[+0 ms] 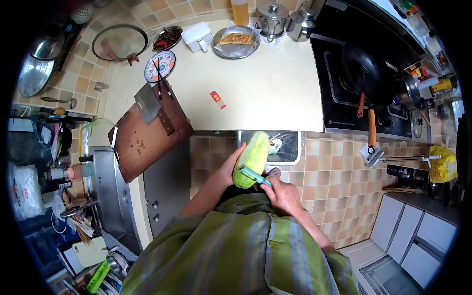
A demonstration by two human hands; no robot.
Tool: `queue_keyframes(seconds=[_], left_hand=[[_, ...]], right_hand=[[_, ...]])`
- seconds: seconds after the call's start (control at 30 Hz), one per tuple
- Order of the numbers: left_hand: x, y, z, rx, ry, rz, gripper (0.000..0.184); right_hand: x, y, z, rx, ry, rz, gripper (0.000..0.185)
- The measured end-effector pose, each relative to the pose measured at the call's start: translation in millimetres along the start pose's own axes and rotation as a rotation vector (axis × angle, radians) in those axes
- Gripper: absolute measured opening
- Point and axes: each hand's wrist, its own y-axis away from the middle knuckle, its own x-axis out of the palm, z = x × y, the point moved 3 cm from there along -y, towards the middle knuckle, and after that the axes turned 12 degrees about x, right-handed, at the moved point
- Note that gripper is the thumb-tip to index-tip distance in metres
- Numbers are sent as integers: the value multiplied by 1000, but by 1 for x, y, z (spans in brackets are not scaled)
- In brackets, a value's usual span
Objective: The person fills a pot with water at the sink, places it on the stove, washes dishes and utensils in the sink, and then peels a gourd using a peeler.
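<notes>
My left hand (230, 164) is wrapped round the left side of a large pale green gourd (254, 152), held upright above the floor in front of my body. In my right hand (286, 193) is a teal peeler (258, 177), its head lying against the lower part of the gourd. A lighter strip runs along the upper part of the gourd. Beyond the gourd, a bin (290, 156) with a dark liner stands below the counter edge and has some pale scraps in it.
A cleaver (147, 104) lies on a wooden cutting board (142, 137) over the sink's edge (105, 169). The counter (265, 93) holds a small red packet (218, 100), plates and pots. A wok (368, 73) sits on the stove at right.
</notes>
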Motion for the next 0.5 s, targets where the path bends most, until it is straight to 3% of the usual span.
queue_keyframes(seconds=[0.07, 0.3, 0.37, 0.5], left_hand=[[-1, -3, 0, -25, -7, -20, 60], [-9, -1, -5, 19, -96, -130, 55], [-12, 2, -13, -49, -106, -116, 60], [-13, 17, -10, -222, -100, -46, 65]], right_hand=[[6, 1, 1, -28, 151, 12, 25], [3, -15, 5, -121, 145, -80, 26], [9, -19, 5, -141, 114, -105, 27], [16, -59, -51, 115, 223, -191, 26]])
